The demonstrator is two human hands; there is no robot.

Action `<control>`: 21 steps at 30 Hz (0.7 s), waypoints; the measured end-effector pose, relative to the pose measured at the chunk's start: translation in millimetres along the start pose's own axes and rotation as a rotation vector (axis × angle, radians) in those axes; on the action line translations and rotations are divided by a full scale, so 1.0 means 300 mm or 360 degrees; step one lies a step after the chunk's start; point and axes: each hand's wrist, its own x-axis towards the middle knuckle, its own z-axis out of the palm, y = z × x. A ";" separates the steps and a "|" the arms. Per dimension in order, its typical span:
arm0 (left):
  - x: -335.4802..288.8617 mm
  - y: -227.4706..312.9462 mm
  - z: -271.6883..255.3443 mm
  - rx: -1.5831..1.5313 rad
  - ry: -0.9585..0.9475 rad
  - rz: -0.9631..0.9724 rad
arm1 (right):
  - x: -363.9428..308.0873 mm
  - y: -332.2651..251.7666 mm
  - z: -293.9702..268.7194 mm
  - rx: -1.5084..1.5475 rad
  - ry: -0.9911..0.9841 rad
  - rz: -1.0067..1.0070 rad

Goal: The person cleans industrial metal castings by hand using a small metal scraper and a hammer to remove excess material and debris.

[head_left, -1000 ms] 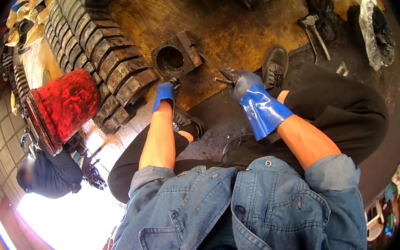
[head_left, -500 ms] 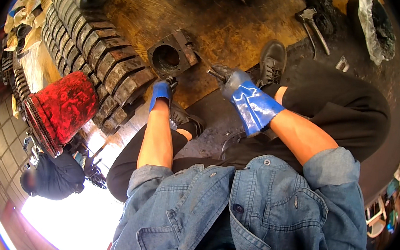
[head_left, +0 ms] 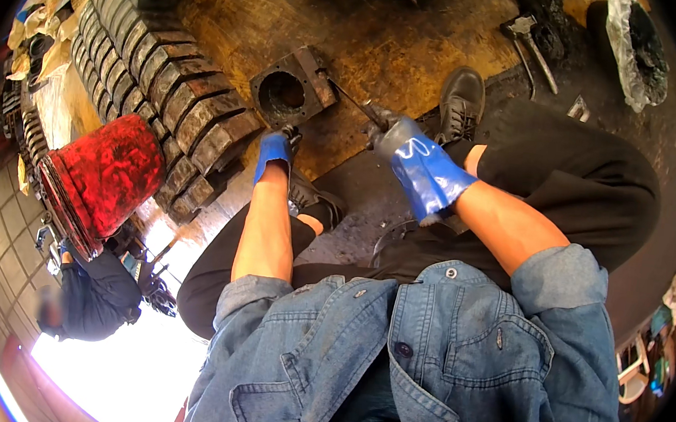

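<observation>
A dark metal block (head_left: 315, 80) with a large round bore lies on the stained floor in front of me. My right hand (head_left: 397, 136), in a blue and dark work glove, is closed round the handle of a slim, long-shafted hand tool (head_left: 352, 97). Its thin end reaches the right side of the block; what kind of tool it is I cannot make out. Close to the block's near edge is my left hand (head_left: 277, 148), gloved alike. Its dark fingers are small and partly hidden, so their grip does not show.
Rows of similar metal blocks (head_left: 180, 85) stand stacked to the left. A red bucket (head_left: 112, 179) lies tilted beside them. A hammer (head_left: 535, 55) is on the floor at far right, near a plastic-wrapped dark object (head_left: 637, 56). Another person (head_left: 97, 298) bends at lower left.
My right hand has turned slightly, and the tool now slants more clearly toward the block's right side. My left hand has barely moved.
</observation>
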 end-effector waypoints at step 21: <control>-0.026 0.173 0.089 -0.0856 0.0507 -0.0930 | -0.063 -0.296 -0.180 0.0978 -0.0169 0.0772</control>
